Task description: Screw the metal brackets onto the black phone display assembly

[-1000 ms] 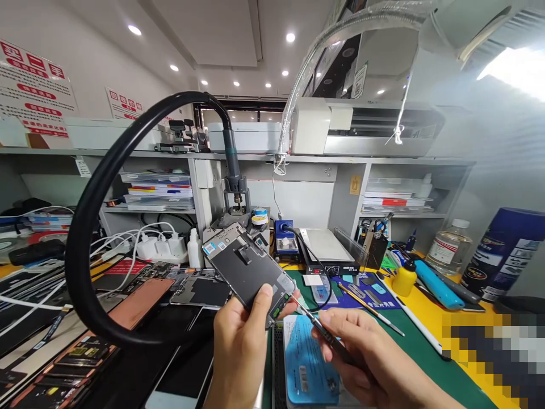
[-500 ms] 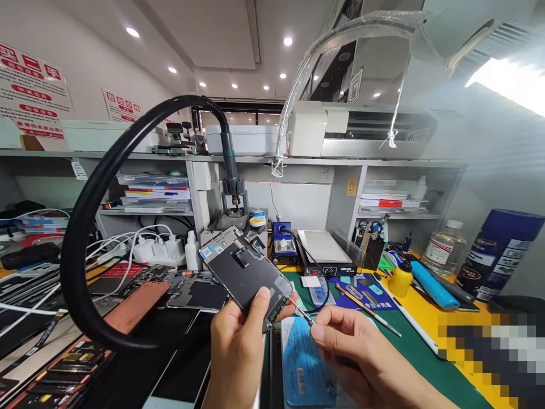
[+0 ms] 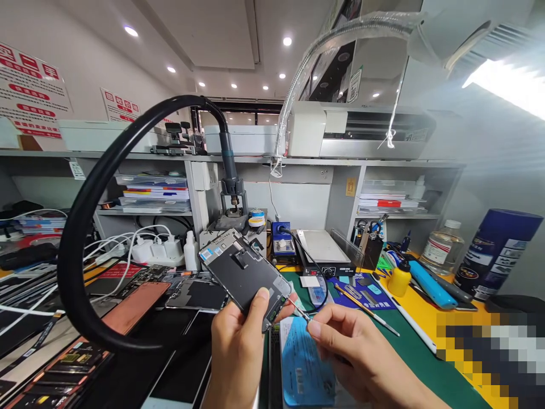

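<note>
My left hand (image 3: 240, 341) grips a phone screen assembly (image 3: 244, 272) by its lower end, thumb across the dark back. The panel is tilted, with blue-and-white stickers near its upper left corner and a small black flex cable on its back. Pinched between the thumb and fingers of my right hand (image 3: 344, 335) is a slim pointed metal tool (image 3: 300, 309); its handle is mostly hidden, so its exact kind cannot be made out. The tip is at the panel's lower right edge, by my left fingertips. Below the hands lies a blue printed packet (image 3: 298, 363).
A thick black hose (image 3: 70, 244) loops on the left above phone parts (image 3: 80, 363). Behind stand a white bottle (image 3: 192, 253) and a hot plate (image 3: 326, 255). On the right are a brush (image 3: 366, 309), a yellow bottle (image 3: 399, 282) and a spray can (image 3: 496, 255).
My right hand and the tool have shifted very slightly left. The phone screen assembly stays almost in place, and the tool's tip remains at its lower right edge.
</note>
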